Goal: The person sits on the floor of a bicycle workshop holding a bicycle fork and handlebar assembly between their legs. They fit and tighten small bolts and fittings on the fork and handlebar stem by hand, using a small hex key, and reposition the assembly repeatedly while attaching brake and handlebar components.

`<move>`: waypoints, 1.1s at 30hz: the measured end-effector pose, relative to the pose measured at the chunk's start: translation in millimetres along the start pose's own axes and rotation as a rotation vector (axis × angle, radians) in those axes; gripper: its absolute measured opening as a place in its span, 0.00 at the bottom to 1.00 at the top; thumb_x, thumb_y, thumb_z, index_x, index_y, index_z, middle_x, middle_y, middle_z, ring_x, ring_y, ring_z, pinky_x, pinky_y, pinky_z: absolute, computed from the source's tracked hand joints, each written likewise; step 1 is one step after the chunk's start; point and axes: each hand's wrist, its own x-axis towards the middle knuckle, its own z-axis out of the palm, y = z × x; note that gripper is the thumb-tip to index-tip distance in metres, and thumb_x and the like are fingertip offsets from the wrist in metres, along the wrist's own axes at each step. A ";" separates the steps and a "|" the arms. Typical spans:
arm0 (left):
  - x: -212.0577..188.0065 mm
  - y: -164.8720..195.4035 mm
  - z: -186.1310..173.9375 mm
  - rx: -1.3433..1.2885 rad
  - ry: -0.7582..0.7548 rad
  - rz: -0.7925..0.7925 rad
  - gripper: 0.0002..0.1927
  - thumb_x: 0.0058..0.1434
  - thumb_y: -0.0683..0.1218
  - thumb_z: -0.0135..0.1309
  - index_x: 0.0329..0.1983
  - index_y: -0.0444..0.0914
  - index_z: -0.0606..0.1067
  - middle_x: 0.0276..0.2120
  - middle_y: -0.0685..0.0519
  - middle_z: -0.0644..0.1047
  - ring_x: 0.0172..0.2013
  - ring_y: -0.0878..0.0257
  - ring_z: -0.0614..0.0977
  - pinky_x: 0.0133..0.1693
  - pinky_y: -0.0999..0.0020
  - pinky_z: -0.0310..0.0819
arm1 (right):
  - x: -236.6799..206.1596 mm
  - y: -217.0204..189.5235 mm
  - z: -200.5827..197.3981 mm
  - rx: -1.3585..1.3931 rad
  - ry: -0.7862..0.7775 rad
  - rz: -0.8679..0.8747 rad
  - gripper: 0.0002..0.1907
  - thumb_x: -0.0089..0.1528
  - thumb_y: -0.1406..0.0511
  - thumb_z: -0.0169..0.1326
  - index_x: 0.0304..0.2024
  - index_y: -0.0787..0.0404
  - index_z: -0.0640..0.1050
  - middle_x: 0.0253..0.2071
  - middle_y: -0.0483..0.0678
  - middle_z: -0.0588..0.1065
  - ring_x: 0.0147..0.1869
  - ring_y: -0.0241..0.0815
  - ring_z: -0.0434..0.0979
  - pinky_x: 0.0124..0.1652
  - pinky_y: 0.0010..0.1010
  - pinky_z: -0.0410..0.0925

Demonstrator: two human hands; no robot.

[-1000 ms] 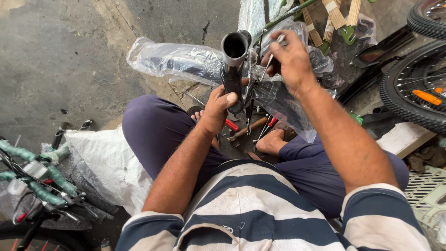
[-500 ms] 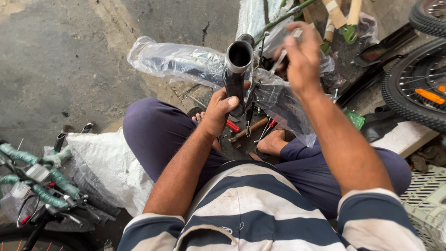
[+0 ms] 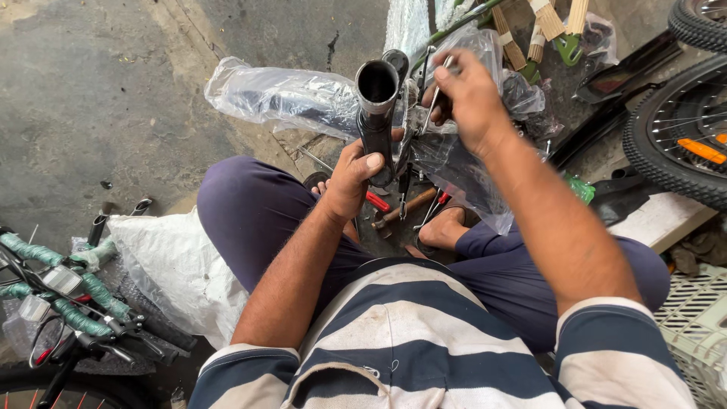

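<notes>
Head view looks down on a seated person whose left hand [image 3: 354, 176] is clenched around a black metal bicycle tube [image 3: 376, 113] held upright between the knees, open end up. Right hand [image 3: 468, 98] pinches a thin silver metal part [image 3: 438, 89] just beside the tube, over clear crumpled plastic wrapping [image 3: 280, 95] around frame parts.
</notes>
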 end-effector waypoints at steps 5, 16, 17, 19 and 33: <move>0.3 -1.4 -2.2 0.009 0.017 0.010 0.45 0.57 0.61 0.60 0.68 0.26 0.67 0.57 0.45 0.76 0.56 0.60 0.77 0.62 0.63 0.67 | -11.1 18.8 -13.8 -0.208 0.105 -0.421 0.13 0.79 0.67 0.44 0.65 0.61 0.66 0.37 0.49 0.77 0.34 0.35 0.76 0.32 0.27 0.69; 0.6 1.8 1.6 -0.077 -0.010 -0.036 0.45 0.56 0.60 0.62 0.68 0.25 0.66 0.54 0.42 0.76 0.52 0.56 0.77 0.59 0.59 0.69 | 11.4 2.9 -7.8 0.095 -0.038 0.272 0.14 0.72 0.65 0.47 0.59 0.63 0.70 0.29 0.45 0.78 0.24 0.35 0.74 0.24 0.25 0.68; 0.1 1.2 0.9 -0.039 -0.007 -0.036 0.45 0.57 0.60 0.61 0.68 0.25 0.67 0.54 0.43 0.76 0.53 0.57 0.77 0.60 0.60 0.68 | 10.1 4.7 -11.9 0.051 -0.003 0.081 0.13 0.74 0.66 0.47 0.61 0.62 0.69 0.32 0.45 0.77 0.27 0.34 0.74 0.27 0.25 0.68; 0.8 -0.2 -1.1 0.029 0.012 -0.018 0.45 0.57 0.61 0.60 0.68 0.25 0.68 0.56 0.44 0.76 0.55 0.59 0.76 0.62 0.62 0.67 | 2.0 11.3 -17.2 -0.049 0.042 -0.303 0.13 0.78 0.66 0.46 0.64 0.62 0.67 0.37 0.46 0.76 0.34 0.34 0.75 0.33 0.25 0.69; 2.1 -0.9 -1.5 0.026 0.019 -0.004 0.45 0.56 0.61 0.60 0.67 0.26 0.68 0.56 0.44 0.76 0.55 0.58 0.76 0.62 0.62 0.67 | -25.7 8.3 -1.5 -0.644 0.116 -0.854 0.11 0.81 0.67 0.44 0.66 0.58 0.66 0.38 0.49 0.78 0.35 0.39 0.82 0.32 0.25 0.76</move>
